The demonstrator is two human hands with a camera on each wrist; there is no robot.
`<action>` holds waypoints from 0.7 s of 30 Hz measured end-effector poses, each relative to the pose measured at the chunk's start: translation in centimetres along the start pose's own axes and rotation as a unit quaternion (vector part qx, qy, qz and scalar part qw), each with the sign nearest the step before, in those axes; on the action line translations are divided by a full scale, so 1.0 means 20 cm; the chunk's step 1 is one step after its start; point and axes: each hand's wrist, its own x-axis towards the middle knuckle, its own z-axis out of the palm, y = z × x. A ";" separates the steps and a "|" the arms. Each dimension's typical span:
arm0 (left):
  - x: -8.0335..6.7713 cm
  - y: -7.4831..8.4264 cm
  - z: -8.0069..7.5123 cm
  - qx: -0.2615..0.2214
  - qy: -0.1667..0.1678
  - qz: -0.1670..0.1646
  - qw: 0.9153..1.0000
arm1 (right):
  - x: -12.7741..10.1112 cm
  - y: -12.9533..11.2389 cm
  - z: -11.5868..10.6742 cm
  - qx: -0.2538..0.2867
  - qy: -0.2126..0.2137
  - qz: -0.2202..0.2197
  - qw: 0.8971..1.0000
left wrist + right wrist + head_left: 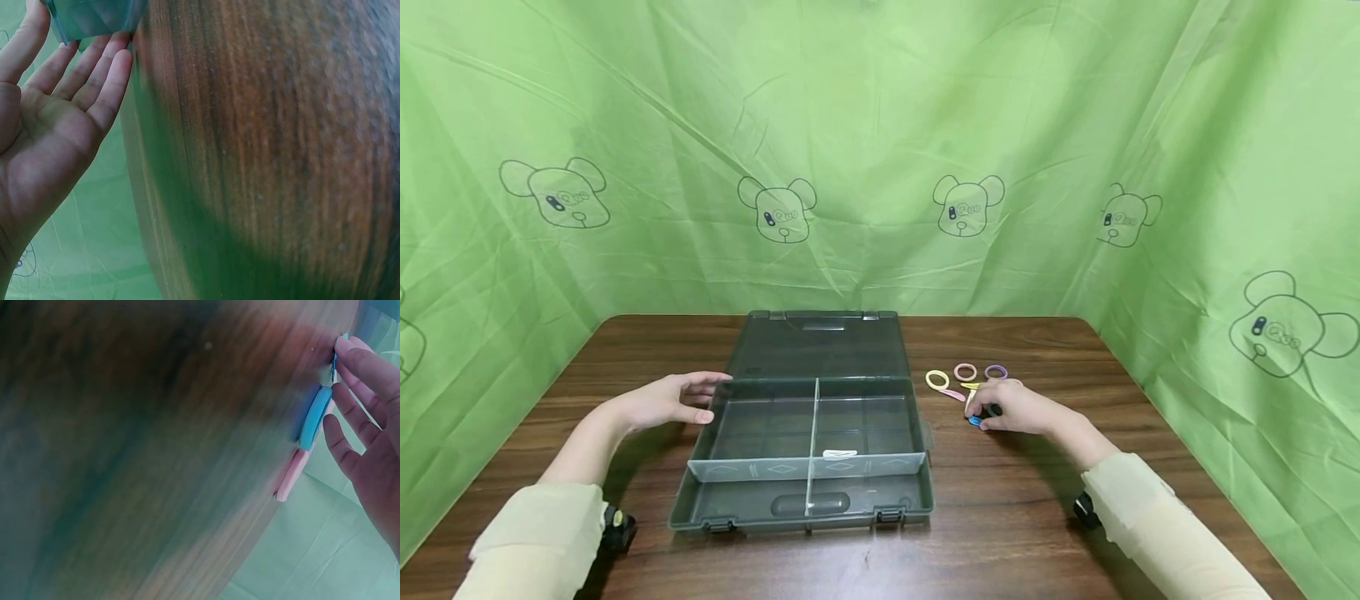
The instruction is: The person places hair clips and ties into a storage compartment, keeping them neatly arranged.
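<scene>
I see the left hand (664,402) with its fingers out straight, touching the left side of the open gray box (808,433) in the middle of the brown table (1015,517). The right hand (1018,408) is on the table just right of the box, its fingertips (350,351) touching a blue clip (314,417). A pink clip (290,475) and three hair rings (965,372) lie close by.

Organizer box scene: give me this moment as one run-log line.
left hand: open, fingers at organizer box left wall | right hand: on blue clip, grip unclear | hair ties beyond
</scene>
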 end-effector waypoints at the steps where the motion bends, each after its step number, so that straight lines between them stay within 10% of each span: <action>1: 0.00 0.00 0.00 0.003 0.000 0.000 1.000 | 0.00 0.00 0.00 0.000 -0.002 0.003 1.000; 21: 0.00 0.01 0.00 -0.011 -0.002 -0.009 1.000 | 0.00 0.01 0.02 0.083 -0.008 0.010 0.996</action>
